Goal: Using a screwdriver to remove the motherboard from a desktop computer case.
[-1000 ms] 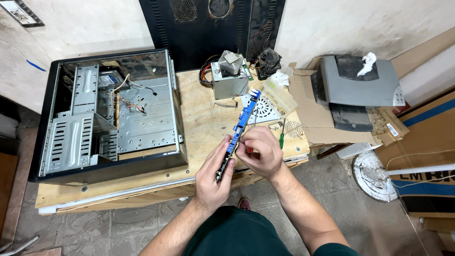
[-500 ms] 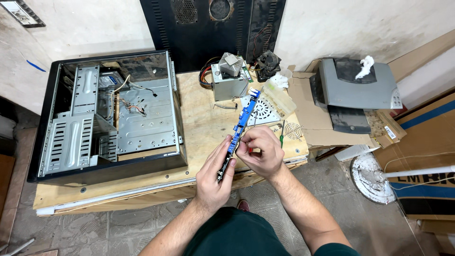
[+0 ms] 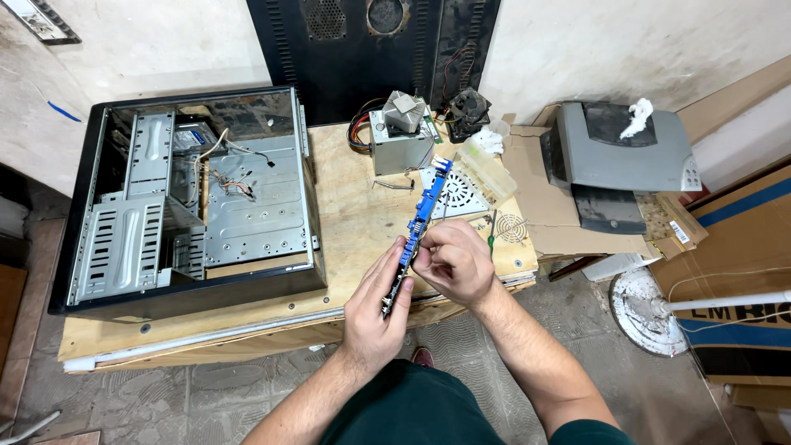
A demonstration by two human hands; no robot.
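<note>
I hold a long blue circuit board [image 3: 428,202] edge-on above the front of the wooden table [image 3: 354,214]. My left hand [image 3: 375,309] grips its lower end from underneath. Against the board's middle my right hand [image 3: 451,262] is closed, its fingers pinching at the edge. The board tilts up and away toward a grey power supply box [image 3: 400,142].
An opened black computer case [image 3: 189,198] with bare metal trays fills the table's left half. A fan grille [image 3: 457,194], a wire guard [image 3: 509,227] and a green-handled screwdriver [image 3: 491,239] lie on the right. A grey printer [image 3: 618,156] rests on cardboard boxes beyond.
Both hands and the board stay nearly still. The view has shifted only slightly.
</note>
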